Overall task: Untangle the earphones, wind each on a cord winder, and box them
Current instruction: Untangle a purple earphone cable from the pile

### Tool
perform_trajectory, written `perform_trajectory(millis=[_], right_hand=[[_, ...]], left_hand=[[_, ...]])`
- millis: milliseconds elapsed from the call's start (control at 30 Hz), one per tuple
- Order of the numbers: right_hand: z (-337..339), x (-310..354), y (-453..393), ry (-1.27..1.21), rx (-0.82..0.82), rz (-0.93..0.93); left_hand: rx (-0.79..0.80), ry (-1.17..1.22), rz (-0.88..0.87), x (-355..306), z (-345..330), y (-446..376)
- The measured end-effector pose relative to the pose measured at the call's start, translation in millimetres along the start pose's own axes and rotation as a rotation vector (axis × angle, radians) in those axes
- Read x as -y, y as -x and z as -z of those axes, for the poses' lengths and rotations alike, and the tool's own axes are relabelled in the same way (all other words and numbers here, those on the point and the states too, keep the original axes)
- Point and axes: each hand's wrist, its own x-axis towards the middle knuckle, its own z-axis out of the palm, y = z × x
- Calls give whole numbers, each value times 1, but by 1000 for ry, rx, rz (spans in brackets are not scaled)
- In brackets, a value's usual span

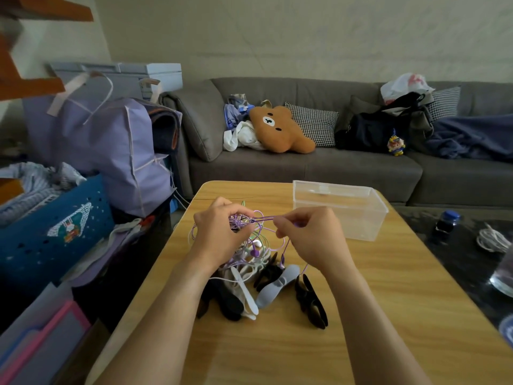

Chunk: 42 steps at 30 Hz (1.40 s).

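The left hand (222, 229) is curled around a knot of earphone cords (255, 240), its fingers bunched on the purple and pale strands where they cross most thickly. The main snarl sits right under and just to the right of that hand, spilling down toward the wrist, with a white earbud (257, 243) and a purple one (254, 253) showing in the loops.

Between the two hands a purple cord (263, 217) runs taut. The right hand (311, 234) pinches its far end between thumb and fingertips, the other fingers folded in.

Just below both wrists, toward the person, lie the cord winders (277, 290): black ones, a white one and a grey one, heaped and partly overlapping, some with cord trailing over them. Beyond the right hand, near but apart from it, stands the clear plastic box (372, 215) on the wooden table (277, 351); I see no earphones in it.

By my reading, the work is at the first step, untangling: one purple strand is being drawn out of the mass while the left hand steadies the rest. No cord looks wound on a winder yet. The next move likely calls for following that taut strand back into the knot and feeding its end through the loops instead of pulling hard, since a firm tug could tighten the snarl.
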Motion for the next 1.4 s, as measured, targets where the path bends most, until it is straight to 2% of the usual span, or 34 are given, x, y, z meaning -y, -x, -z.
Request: perform_trajectory(millis=[100,267,433,533,767,900,1033,1100,1167,1233,1300,1333,1400], right_hand=[[2,0,-1,21,-31,44],[4,7,4,-376,203,-56],[1,13,4,-541,243,-142],[2,11,2,-527,172,-116],[14,-11,-9,-403,-118,-161],[18,-21,-12,-316,-207,-177],[20,-23,-12,-371,-255,-199],[20,-21,-13,-349,-291,-187],[17,-20,-13,-201,-331,-134],[9,-6,-4,-72,-334,-18],[-2,11,7,-97,-221,217],[-8,21,12,-124,-100,329],[-20,32,21,-150,173,422]], left_hand=[[3,-15,-9,-2,-1,0],[49,-63,16,-5,0,-1],[100,-83,-63,-10,-3,-1],[119,13,-124,-13,0,-2],[-92,80,-151,-13,26,-11],[-106,169,-17,-22,47,-13],[-206,178,36,-29,60,-17],[-163,308,95,-33,61,-17],[-91,421,157,-35,61,-16],[-52,308,155,-39,61,-16],[-18,146,113,-48,62,-13],[7,114,93,-54,62,-12],[79,122,90,-61,62,-13]])
